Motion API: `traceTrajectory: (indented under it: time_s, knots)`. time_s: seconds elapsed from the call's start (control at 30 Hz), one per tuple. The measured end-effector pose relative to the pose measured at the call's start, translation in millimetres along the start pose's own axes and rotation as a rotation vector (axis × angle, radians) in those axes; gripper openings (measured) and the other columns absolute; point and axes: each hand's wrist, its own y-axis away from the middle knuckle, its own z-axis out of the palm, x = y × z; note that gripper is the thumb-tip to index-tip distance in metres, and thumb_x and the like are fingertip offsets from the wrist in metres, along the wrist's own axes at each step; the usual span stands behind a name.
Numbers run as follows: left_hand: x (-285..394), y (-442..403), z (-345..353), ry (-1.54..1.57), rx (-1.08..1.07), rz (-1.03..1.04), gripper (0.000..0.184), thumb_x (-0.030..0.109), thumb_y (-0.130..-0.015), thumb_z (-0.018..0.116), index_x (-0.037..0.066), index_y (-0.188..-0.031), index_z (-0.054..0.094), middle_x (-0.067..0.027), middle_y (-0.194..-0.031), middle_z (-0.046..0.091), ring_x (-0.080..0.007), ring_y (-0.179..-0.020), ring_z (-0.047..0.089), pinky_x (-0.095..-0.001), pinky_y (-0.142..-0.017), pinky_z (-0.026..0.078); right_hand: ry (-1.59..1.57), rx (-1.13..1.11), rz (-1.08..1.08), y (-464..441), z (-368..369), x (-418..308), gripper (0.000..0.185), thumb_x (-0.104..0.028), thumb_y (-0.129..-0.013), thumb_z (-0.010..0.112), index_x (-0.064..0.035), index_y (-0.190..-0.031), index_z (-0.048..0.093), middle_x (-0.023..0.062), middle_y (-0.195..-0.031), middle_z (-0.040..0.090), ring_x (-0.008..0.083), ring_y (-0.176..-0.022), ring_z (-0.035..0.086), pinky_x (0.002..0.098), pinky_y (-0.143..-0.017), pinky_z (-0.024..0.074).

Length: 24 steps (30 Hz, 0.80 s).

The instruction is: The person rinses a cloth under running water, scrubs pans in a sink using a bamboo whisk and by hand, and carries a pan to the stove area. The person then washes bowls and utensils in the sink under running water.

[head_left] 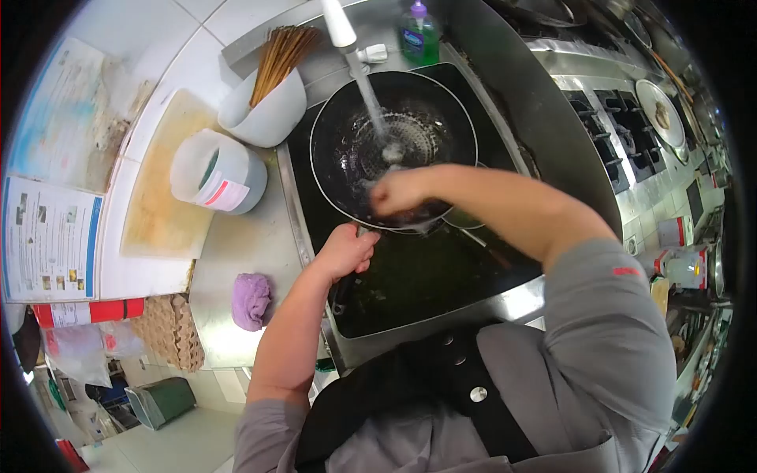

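A black wok (335,130) is held tilted over the sink, and water runs into it from the white faucet (339,27). My left hand (347,251) is closed around the wok's handle (341,296), just outside the near rim. Inside the wok, my right hand (397,193) is curled near the lower wall, slightly smeared by motion. What it grips, if anything, is hidden under the fingers. Water and some suds lie around it. Beside the wok, a round wire-rimmed strainer (469,218) shows partly in the sink.
The steel sink (512,303) holds dark water. Left of it are a white tub (213,177), a white holder (272,110) with a bamboo brush (280,59), and a purple cloth (251,301). A green soap bottle (419,39) stands behind; a gas stove (619,130) is at right.
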Motion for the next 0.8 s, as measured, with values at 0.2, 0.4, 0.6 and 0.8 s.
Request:
traceTrajectory:
  time_s: [0.2,0.4,0.6,0.8]
  knots:
    - [-1.4,8.5,3.0,-0.111,-0.016,-0.013,0.028,0.016,-0.097,0.057,0.002,-0.12,0.052,0.0015,-0.059,0.042,-0.0108,-0.045,0.039,-0.029,-0.044,0.036,0.084,0.409,0.359,15.1,-48.0,15.0,0.025,-0.031,-0.079,0.07,-0.0079,-0.089,0.073,0.0113,-0.088,0.073,0.0264,-0.083,0.07,0.0405,-0.077,0.0546]
    - [8.1,12.8,16.4,-0.126,-0.128,-0.082,0.008,0.013,-0.094,0.057,0.007,-0.093,0.052,0.0012,-0.058,0.041,-0.0109,-0.043,0.038,-0.0277,-0.043,0.033,-0.057,0.824,-0.106,-47.6,-27.7,5.8,0.027,-0.033,-0.081,0.076,-0.0079,-0.09,0.069,0.0119,-0.087,0.071,0.0295,-0.084,0.069,0.0392,-0.078,0.0539]
    - [-3.5,11.4,17.7,-0.074,-0.171,-0.052,0.012,0.014,-0.095,0.056,0.005,-0.091,0.051,0.0001,-0.057,0.042,-0.0121,-0.042,0.039,-0.0297,-0.043,0.034,-0.144,1.073,0.012,-52.0,-42.4,17.5,0.026,-0.034,-0.082,0.075,-0.0084,-0.085,0.073,0.0133,-0.083,0.071,0.0295,-0.081,0.069,0.0403,-0.075,0.0543]
    - [-6.6,10.2,17.9,-0.14,-0.163,-0.06,0.01,0.013,-0.094,0.056,0.005,-0.091,0.05,0.0001,-0.058,0.043,-0.0122,-0.042,0.04,-0.0294,-0.043,0.035,-0.121,0.858,-0.123,-45.0,-7.3,-4.3,0.021,-0.029,-0.084,0.072,-0.0084,-0.088,0.075,0.0148,-0.084,0.072,0.0287,-0.082,0.07,0.0387,-0.076,0.055]
